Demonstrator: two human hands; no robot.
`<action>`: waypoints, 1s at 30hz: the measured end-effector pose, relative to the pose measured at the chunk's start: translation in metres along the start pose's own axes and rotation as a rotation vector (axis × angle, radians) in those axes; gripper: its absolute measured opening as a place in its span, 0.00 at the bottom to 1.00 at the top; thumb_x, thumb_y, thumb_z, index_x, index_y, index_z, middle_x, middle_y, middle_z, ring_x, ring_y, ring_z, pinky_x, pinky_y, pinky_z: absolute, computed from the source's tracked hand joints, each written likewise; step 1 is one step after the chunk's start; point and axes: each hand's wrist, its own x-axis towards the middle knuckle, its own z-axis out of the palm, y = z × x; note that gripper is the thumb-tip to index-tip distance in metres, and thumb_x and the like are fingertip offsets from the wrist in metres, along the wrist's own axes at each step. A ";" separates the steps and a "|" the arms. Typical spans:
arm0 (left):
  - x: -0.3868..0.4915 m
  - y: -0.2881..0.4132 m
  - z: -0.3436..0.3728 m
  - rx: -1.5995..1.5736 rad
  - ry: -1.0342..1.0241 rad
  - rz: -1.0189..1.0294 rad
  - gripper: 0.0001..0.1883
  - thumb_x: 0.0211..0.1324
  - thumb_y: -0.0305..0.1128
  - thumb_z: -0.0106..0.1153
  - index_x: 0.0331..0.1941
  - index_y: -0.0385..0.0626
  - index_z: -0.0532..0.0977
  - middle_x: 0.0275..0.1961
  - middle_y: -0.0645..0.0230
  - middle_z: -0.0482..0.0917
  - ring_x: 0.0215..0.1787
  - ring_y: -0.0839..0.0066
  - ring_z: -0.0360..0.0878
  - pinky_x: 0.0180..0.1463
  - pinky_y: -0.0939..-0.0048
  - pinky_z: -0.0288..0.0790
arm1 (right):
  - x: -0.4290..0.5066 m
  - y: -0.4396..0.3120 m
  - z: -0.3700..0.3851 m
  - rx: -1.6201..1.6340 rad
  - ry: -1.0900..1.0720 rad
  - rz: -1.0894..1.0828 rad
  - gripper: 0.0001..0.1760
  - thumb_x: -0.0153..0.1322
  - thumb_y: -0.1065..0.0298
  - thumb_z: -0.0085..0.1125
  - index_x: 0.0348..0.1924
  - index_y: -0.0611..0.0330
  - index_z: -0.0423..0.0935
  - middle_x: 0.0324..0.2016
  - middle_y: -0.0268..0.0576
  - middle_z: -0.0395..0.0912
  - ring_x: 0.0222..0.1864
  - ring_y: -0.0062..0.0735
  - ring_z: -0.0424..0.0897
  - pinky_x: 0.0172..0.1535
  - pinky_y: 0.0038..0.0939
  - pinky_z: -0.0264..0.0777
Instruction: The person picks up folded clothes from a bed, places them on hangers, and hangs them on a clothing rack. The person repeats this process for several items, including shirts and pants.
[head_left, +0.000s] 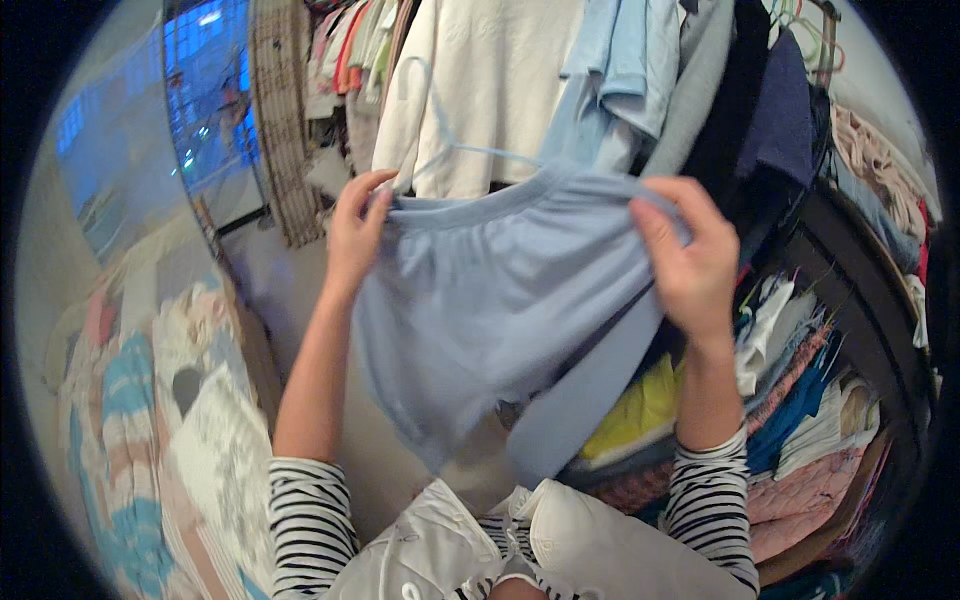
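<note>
A pair of light blue pants (480, 300) with a gathered elastic waistband hangs stretched between my hands in front of my chest. My left hand (360, 232) pinches the left end of the waistband between thumb and fingers. On the other side, my right hand (686, 259) grips the right end. A light blue hanger (442, 135) stands up behind the waistband, its hook uppermost. Part of its lower shape is hidden by the cloth. Slight blur softens the fabric and both hands. Striped sleeves are pushed up my forearms.
Behind the pants hang a cream top (480, 97), light blue garments (607, 82) and a dark purple garment (780, 112). Folded clothes (802, 397) fill a shelf at right. A bed with bedding (217, 457) lies left, near a window (210, 112) and a curtain (281, 127).
</note>
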 end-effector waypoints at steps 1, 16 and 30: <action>0.011 -0.021 0.008 0.007 0.038 0.019 0.15 0.61 0.31 0.54 0.51 0.44 0.73 0.46 0.64 0.75 0.46 0.77 0.73 0.50 0.76 0.66 | 0.028 0.008 0.011 -0.082 0.070 -0.076 0.09 0.67 0.72 0.59 0.37 0.69 0.75 0.27 0.47 0.79 0.32 0.24 0.78 0.37 0.24 0.70; -0.084 -0.206 0.030 -0.372 -0.253 -0.636 0.15 0.57 0.25 0.52 0.50 0.41 0.72 0.48 0.62 0.74 0.41 0.74 0.77 0.43 0.74 0.74 | 0.386 0.092 0.026 -0.957 0.724 -0.402 0.12 0.72 0.67 0.42 0.33 0.66 0.72 0.27 0.64 0.76 0.33 0.64 0.76 0.36 0.49 0.68; -0.292 -0.123 -0.004 -0.124 0.120 -1.138 0.14 0.58 0.22 0.51 0.49 0.42 0.71 0.43 0.65 0.75 0.37 0.75 0.78 0.39 0.73 0.75 | 0.199 0.184 0.260 -0.494 0.409 -0.299 0.24 0.64 0.69 0.53 0.53 0.61 0.67 0.51 0.52 0.65 0.50 0.50 0.68 0.49 0.49 0.63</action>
